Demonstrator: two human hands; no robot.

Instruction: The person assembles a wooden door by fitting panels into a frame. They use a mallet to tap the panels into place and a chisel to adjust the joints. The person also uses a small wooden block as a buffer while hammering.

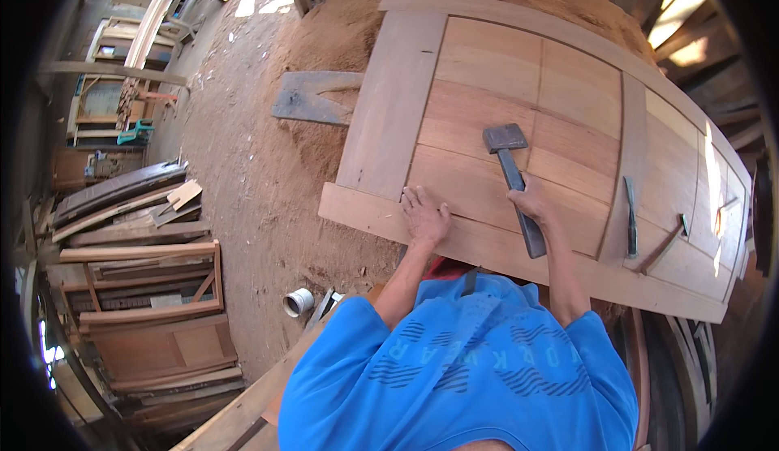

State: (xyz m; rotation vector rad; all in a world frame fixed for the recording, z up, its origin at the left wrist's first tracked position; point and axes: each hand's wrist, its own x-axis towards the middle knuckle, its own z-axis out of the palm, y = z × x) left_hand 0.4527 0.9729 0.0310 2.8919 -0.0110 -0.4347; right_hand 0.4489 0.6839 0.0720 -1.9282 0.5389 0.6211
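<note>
A large pale wooden panel door (487, 49) lies flat in front of me. My left hand (426, 217) rests on its near left corner, fingers spread over the frame rail and the panel edge, holding nothing. My right hand (532, 197) is closed around the handle of a dark mallet (511, 164), its block head pointing away from me above the panels. Right of that hand, a dark chisel-like tool (631, 217) lies on the door. Farther right is a hammer (664, 245) with a wooden handle.
A notched grey board (312, 98) juts out beyond the door's left edge, over sawdust (324, 41). A white round container (298, 302) lies on the dirt floor to the left. Stacked frames and panels (154, 321) stand at far left. Timber (702, 53) leans at the far right.
</note>
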